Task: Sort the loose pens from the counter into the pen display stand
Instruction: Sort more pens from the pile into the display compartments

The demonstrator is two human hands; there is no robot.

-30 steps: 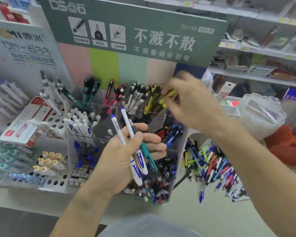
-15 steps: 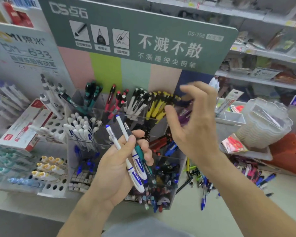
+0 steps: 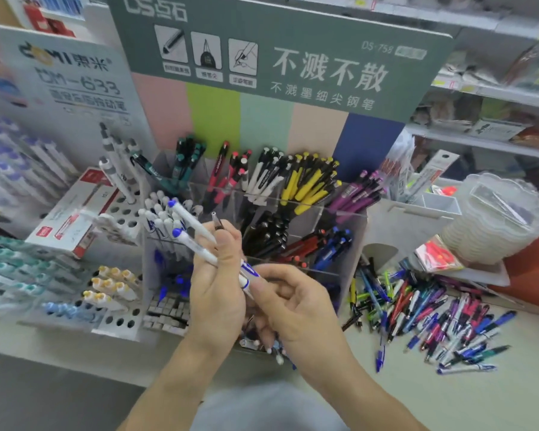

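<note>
Pens, white with blue caps (image 3: pixel 190 223), sat in the left hand (image 3: pixel 217 293), its grip curled round them in front of the clear acrylic pen display stand (image 3: pixel 339 219). Right hand (image 3: pixel 296 301), up by the yellow pens (image 3: pixel 308 181) half a second earlier, had dropped to meet the left; its fingers curled, pinching the lower end of a white pen. Loose pens (image 3: pixel 433 312), slim plastic, mixed colours, lay heaped on the counter (image 3: pixel 448 396) right of the stand.
</note>
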